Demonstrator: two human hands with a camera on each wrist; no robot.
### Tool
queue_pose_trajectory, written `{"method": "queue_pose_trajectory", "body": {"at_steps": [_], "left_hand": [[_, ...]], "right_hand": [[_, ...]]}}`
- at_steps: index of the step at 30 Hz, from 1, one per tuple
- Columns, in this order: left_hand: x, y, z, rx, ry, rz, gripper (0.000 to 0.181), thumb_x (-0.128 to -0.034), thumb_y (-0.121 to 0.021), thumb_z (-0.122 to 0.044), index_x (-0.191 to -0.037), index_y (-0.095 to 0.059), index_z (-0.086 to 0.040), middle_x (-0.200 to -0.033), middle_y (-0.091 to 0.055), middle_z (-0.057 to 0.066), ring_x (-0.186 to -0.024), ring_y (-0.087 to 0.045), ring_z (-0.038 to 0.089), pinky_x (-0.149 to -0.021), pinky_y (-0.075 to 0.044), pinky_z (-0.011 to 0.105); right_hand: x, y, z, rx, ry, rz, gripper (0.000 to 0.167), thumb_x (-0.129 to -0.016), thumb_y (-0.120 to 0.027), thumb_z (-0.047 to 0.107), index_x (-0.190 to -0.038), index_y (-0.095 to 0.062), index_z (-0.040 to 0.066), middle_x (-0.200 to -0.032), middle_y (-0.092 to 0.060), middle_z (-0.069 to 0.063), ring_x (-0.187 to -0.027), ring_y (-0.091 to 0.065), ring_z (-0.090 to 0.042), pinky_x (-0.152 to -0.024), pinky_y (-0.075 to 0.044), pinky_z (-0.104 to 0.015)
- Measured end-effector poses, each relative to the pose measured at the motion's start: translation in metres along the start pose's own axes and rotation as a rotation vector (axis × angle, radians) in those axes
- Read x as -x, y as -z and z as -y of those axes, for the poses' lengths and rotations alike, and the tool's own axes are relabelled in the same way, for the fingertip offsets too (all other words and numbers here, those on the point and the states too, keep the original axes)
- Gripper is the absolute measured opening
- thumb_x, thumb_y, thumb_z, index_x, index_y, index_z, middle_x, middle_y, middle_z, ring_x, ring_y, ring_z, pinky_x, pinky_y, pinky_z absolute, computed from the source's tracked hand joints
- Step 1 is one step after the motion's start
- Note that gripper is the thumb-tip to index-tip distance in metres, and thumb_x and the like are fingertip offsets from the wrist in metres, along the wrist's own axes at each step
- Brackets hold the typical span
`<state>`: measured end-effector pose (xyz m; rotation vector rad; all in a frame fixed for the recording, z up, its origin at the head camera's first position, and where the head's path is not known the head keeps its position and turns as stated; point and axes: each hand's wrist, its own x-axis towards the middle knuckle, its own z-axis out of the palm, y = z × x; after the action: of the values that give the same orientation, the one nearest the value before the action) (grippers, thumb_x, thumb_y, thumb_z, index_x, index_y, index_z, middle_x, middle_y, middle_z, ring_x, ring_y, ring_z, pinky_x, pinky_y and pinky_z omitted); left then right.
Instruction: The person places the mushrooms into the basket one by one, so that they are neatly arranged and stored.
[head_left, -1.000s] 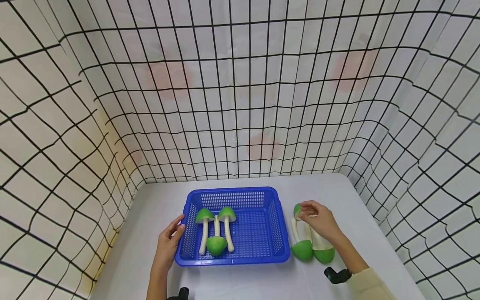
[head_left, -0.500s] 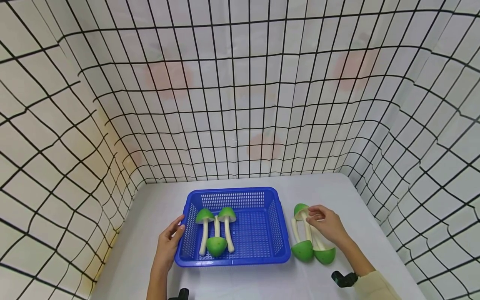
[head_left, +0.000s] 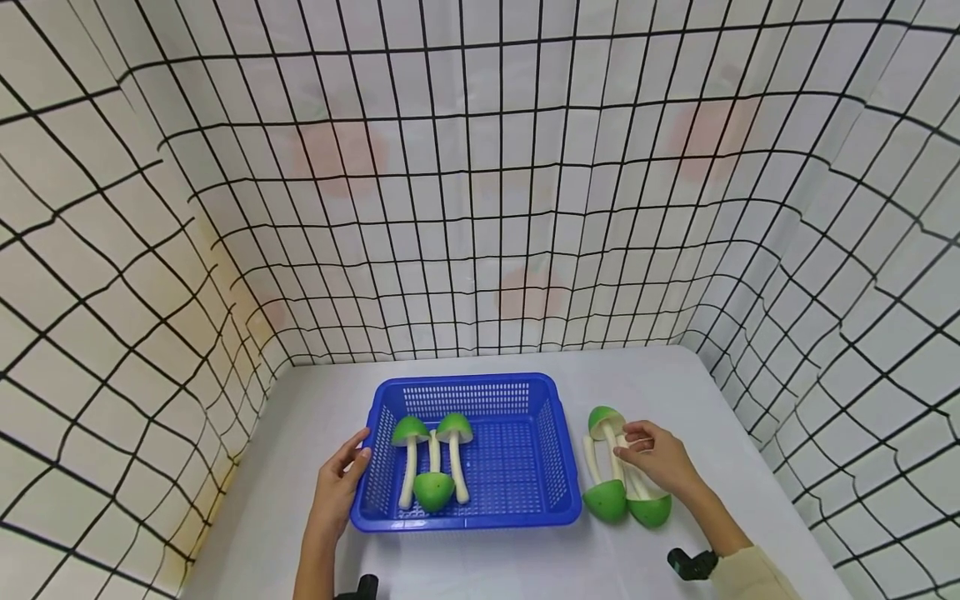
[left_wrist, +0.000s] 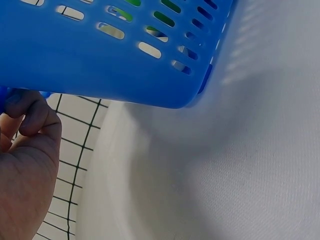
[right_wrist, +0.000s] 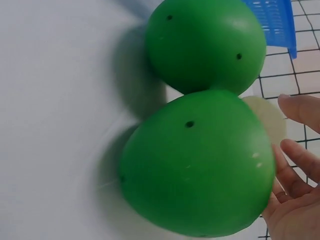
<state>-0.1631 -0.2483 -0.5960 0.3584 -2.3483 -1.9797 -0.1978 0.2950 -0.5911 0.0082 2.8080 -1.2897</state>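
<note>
In the head view, a blue basket (head_left: 525, 522) stands on the table. My left hand (head_left: 337, 483) grips its left rim, and curled fingers show at the rim in the left wrist view. Inside lie three toy mushrooms with white stems: two green caps (head_left: 410, 430) at the far end, one cap (head_left: 433, 492) at the near end. Right of the basket lie three more mushrooms side by side, one cap (head_left: 603, 419) far and two caps (head_left: 605, 501) near. Over their stems hovers my right hand (head_left: 660, 458), thumb and fingers apart in the right wrist view, holding nothing.
A white table (head_left: 622, 375) carries everything. White walls with a black wire grid (head_left: 480, 208) rise at the back and both sides. A dark wrist device (head_left: 690, 564) is strapped to my right wrist.
My right hand has drawn back to the right and slightly nearer, off the far mushroom cap, which now shows fully. The left hand and the basket stay in place.
</note>
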Motion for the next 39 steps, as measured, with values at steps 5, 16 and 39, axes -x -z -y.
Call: {"method": "queue_pose_trajectory", "body": {"at_steps": [5, 16, 39], "left_hand": [[0.000, 0.000, -0.002, 0.017, 0.018, 0.002, 0.050, -0.1021, -0.064, -0.041, -0.148, -0.057, -0.025, -0.127, -0.057, 0.016, -0.096, -0.065, 0.023, -0.079, -0.062, 0.028], [0.001, -0.002, 0.001, 0.004, 0.009, -0.011, 0.051, -0.1016, -0.064, -0.042, -0.148, -0.057, -0.023, -0.125, -0.058, 0.017, -0.095, -0.066, 0.023, -0.077, -0.062, 0.027], [0.000, 0.000, 0.002, 0.001, 0.008, -0.001, 0.053, -0.0996, -0.064, -0.048, -0.148, -0.057, -0.027, -0.131, -0.058, 0.018, -0.097, -0.067, 0.026, -0.079, -0.063, 0.030]], "right_hand": [[0.002, -0.003, -0.006, 0.010, -0.014, 0.017, 0.059, -0.090, -0.081, 0.035, -0.132, -0.061, -0.002, -0.119, -0.070, -0.017, -0.102, -0.068, -0.024, -0.079, -0.055, -0.024], [0.004, -0.001, -0.011, 0.100, -0.026, -0.023, 0.053, -0.091, -0.079, 0.028, -0.127, -0.060, -0.006, -0.114, -0.069, -0.020, -0.101, -0.068, -0.031, -0.083, -0.057, -0.036], [0.009, 0.000, -0.020, 0.074, -0.116, 0.078, 0.046, -0.090, -0.078, 0.024, -0.123, -0.064, -0.005, -0.100, -0.070, -0.011, -0.085, -0.065, -0.019, -0.067, -0.053, -0.029]]}}
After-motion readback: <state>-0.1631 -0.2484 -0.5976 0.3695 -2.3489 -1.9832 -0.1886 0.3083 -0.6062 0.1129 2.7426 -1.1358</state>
